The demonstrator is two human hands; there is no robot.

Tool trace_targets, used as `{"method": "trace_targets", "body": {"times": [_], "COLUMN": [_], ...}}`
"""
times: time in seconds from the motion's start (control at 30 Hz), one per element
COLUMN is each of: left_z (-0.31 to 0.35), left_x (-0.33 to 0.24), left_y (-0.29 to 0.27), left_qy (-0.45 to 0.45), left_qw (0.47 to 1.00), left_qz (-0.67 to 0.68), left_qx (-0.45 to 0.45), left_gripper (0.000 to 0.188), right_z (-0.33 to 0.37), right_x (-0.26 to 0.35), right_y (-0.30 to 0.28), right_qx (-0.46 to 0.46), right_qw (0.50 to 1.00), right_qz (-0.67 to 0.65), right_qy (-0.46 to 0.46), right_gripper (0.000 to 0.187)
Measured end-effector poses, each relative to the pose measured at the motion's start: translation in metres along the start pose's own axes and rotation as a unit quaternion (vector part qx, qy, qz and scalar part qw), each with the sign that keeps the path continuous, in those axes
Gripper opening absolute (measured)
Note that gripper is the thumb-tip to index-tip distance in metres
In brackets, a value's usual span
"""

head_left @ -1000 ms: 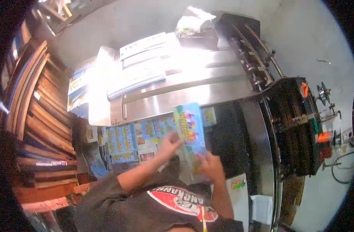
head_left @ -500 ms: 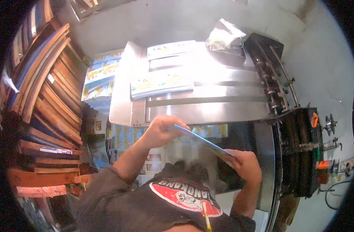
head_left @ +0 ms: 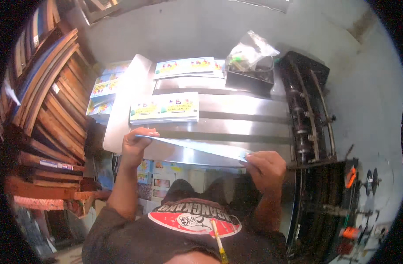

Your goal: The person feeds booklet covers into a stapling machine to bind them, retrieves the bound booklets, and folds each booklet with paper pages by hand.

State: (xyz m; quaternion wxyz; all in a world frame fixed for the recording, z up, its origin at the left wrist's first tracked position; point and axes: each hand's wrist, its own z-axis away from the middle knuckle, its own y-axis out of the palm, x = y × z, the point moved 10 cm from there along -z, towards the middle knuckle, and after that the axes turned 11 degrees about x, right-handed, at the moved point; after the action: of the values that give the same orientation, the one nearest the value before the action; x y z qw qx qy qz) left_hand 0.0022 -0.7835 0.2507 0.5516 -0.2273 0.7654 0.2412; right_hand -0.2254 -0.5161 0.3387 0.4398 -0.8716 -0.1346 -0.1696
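A thin printed sheet (head_left: 190, 146), pale blue and white and seen almost edge-on, stretches between my two hands over the near edge of the metal table (head_left: 249, 141). My left hand (head_left: 134, 147) pinches its left end, and my right hand (head_left: 266, 169) grips the right end, a little lower. Whether it is one sheet or several together I cannot tell. Just beyond it lies a stack of colourful printed sheets (head_left: 166, 108), clear of both hands. Farther back sits a second stack of the same print (head_left: 184, 67).
A black box (head_left: 250, 80) holding a clear plastic bag (head_left: 253, 52) stands at the table's back right. Dark machinery with rollers (head_left: 303, 127) borders the right side. More printed stacks (head_left: 102, 105) stand left of the table, beside wooden boards (head_left: 56, 103) on a rack.
Both hands have moved apart and the sheet has swung from a steep slant to nearly level. My left hand has shifted left. The view has tilted, showing the table lower and farther left.
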Motion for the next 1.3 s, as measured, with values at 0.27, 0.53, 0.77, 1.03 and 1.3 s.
{"method": "trace_targets", "body": {"times": [0.27,0.53,0.77,1.03,1.3], "left_z": [-0.008,-0.003,-0.04,-0.152,-0.084], "left_x": [-0.021,0.054,0.048,0.048,0.093], "left_y": [-0.009,-0.082,-0.159,-0.217,-0.202], "left_qy": [0.095,-0.063,-0.047,-0.064,-0.276], "left_qw": [0.994,0.97,0.963,0.979,0.846], "left_qz": [-0.041,0.104,0.065,-0.006,-0.449], "left_qx": [-0.045,-0.211,-0.258,-0.196,-0.082], "left_gripper": [0.006,0.012,0.028,0.03,0.052], "right_z": [-0.055,-0.044,-0.147,-0.274,-0.166], "right_x": [-0.023,-0.114,-0.135,-0.194,-0.18], "right_y": [0.017,0.179,0.226,0.271,0.299], "right_qx": [-0.015,0.083,0.014,0.058,0.244], "right_qw": [0.995,0.795,0.802,0.775,0.901], "right_qz": [-0.016,-0.539,-0.53,-0.582,-0.16], "right_qy": [-0.101,0.265,0.275,0.238,0.321], "right_gripper": [0.019,0.029,0.034,0.025,0.058]}}
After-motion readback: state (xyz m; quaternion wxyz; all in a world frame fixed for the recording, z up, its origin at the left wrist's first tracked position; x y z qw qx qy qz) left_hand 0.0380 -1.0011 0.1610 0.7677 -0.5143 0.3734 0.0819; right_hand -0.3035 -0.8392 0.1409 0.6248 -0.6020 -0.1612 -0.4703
